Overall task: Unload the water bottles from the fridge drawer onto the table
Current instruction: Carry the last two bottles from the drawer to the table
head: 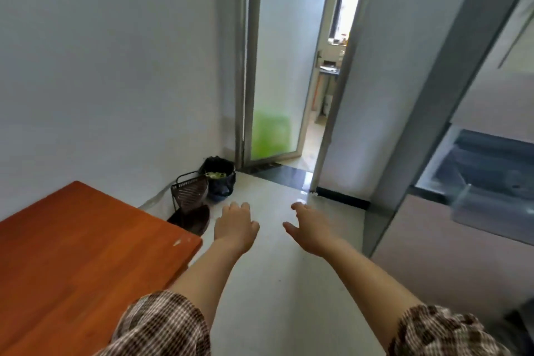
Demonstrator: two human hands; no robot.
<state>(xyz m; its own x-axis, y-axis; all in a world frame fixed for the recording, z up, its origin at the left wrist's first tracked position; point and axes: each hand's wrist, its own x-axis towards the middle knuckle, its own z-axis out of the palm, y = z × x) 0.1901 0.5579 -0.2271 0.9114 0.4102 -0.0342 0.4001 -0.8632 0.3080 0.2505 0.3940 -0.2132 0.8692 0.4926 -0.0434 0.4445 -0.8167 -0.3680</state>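
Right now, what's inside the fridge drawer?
The fridge drawer stands pulled out at the right edge. Its inside shows only dark, blurred shapes. What it holds cannot be told, and the frame cuts off its right part.

Plain white walls meet a glossy pale tiled floor. A frosted-glass door in a grey metal frame stands ajar, bright daylight beyond.
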